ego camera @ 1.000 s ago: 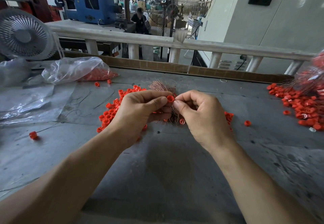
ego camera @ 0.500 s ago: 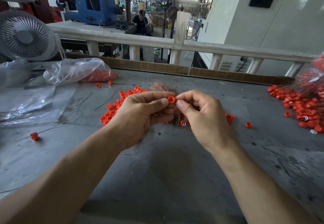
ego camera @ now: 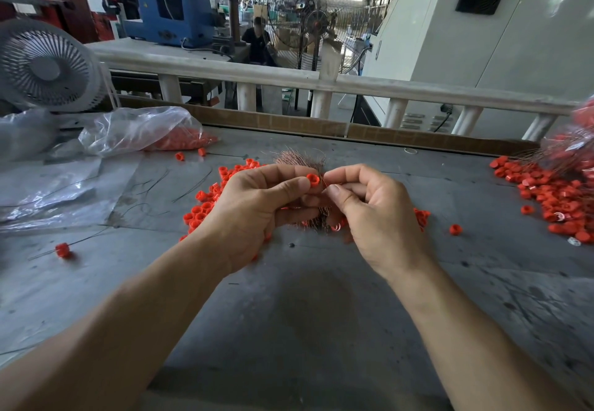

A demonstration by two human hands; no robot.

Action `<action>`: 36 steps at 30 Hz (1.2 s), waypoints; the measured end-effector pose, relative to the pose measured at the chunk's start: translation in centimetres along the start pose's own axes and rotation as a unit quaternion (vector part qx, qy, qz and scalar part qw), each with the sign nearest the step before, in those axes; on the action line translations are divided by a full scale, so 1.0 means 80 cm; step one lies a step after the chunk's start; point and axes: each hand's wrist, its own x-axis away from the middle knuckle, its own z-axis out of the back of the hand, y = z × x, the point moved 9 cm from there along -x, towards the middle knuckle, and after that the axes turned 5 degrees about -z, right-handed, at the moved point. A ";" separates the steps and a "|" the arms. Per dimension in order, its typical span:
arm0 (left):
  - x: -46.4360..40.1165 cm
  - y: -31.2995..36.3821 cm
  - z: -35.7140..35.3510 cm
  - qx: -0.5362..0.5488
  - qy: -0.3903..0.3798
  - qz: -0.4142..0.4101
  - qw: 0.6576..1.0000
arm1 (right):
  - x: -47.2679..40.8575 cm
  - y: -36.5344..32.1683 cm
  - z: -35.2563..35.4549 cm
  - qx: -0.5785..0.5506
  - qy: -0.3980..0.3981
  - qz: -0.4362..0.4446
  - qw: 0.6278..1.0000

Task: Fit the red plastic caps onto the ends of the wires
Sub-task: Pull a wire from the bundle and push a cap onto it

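My left hand (ego camera: 257, 208) pinches a red plastic cap (ego camera: 312, 179) between thumb and forefinger, its open mouth turned toward my right hand. My right hand (ego camera: 369, 214) pinches a thin copper wire at the cap's mouth, fingertips almost touching the cap. Both hands hover over a bundle of copper wires (ego camera: 299, 159) lying on the grey table (ego camera: 305, 314). A heap of loose red caps (ego camera: 205, 204) lies under and left of my left hand. Another red pile of caps (ego camera: 553, 198) lies at the right edge.
A clear plastic bag of red caps (ego camera: 144, 134) lies at the back left, with flat plastic sheeting (ego camera: 48, 192) beside it. A capped wire (ego camera: 62, 250) lies at the left. A stray cap (ego camera: 455, 229) sits to the right. A white fan (ego camera: 45, 66) and a railing (ego camera: 321, 84) stand behind.
The hands stay together over the wire bundle, barely shifted. The cap in my left fingers has turned slightly while my right fingertips keep working at its mouth.
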 end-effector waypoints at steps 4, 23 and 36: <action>0.001 0.003 0.000 -0.004 -0.004 -0.010 1.000 | -0.001 0.002 0.000 -0.001 0.000 -0.001 1.000; 0.001 0.001 -0.004 0.034 -0.011 0.007 0.999 | -0.003 0.024 -0.014 -0.141 -0.051 -0.092 0.984; -0.001 -0.002 0.003 0.044 -0.004 0.015 0.999 | -0.014 0.037 0.050 0.094 0.101 -0.093 0.986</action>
